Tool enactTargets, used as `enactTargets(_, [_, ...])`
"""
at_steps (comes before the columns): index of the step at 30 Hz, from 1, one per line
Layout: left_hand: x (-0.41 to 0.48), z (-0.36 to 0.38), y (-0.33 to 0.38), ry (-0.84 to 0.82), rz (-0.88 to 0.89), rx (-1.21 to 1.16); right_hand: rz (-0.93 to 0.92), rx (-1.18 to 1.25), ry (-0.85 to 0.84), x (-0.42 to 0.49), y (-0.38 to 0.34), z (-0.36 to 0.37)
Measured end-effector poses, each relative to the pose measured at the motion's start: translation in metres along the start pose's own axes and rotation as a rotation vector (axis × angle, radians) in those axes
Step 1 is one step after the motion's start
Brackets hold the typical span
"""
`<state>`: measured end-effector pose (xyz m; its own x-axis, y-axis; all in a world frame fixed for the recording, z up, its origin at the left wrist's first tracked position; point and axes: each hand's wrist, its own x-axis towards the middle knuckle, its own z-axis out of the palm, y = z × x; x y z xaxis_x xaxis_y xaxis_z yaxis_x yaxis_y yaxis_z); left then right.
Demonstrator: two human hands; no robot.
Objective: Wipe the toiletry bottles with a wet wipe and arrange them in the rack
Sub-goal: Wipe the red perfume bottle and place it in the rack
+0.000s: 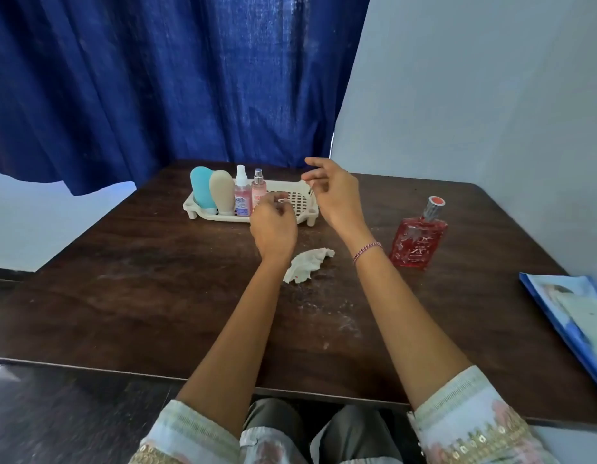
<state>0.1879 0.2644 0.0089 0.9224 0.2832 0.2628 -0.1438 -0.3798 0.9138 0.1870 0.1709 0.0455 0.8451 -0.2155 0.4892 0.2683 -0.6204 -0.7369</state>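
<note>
A cream slatted rack (pixel 303 190) stands at the table's far side. In its left half stand a teal tube (pixel 201 190), a beige tube (pixel 222 192), a clear spray bottle with pink liquid (pixel 242 194) and a small pink spray bottle (pixel 258 187). A square red perfume bottle (pixel 419 237) stands on the table to the right, outside the rack. A crumpled white wet wipe (pixel 307 264) lies between my forearms. My left hand (pixel 273 226) hovers in front of the rack with fingers curled, holding nothing visible. My right hand (pixel 333 192) is raised over the rack's right end, fingers loosely apart.
The dark wooden table (pixel 156 296) has pale smudges near the wipe. A blue packet (pixel 571 316) lies at its right edge. A blue curtain (pixel 173 78) hangs behind and a pale wall (pixel 491 112) stands to the right.
</note>
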Motion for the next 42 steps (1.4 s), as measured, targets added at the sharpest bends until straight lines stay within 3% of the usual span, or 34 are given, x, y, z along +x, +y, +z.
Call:
enactTargets(10, [-0.046,0.040,0.049,-0.188,0.211,-0.049,-0.058,-0.083,0.331,-0.026,0.005,-0.096])
enactTargets(21, [-0.080,0.080,0.071,-0.351,0.262,-0.010,0.122,-0.198,0.512,-0.053,0.051,-0.148])
enactTargets(27, [-0.084,0.092,0.062,-0.413,0.224,0.036,0.340,-0.335,0.401,-0.070,0.082,-0.156])
enactTargets(31, [-0.087,0.096,0.062,-0.447,0.191,0.010,0.457,-0.276,0.277,-0.078,0.090,-0.158])
enactTargets(37, [-0.094,0.097,0.053,-0.517,0.235,0.035,0.461,-0.150,0.270,-0.082,0.098,-0.155])
enactTargets(42, [-0.091,0.097,0.049,-0.473,0.244,0.027,0.424,-0.141,0.275,-0.081,0.099,-0.148])
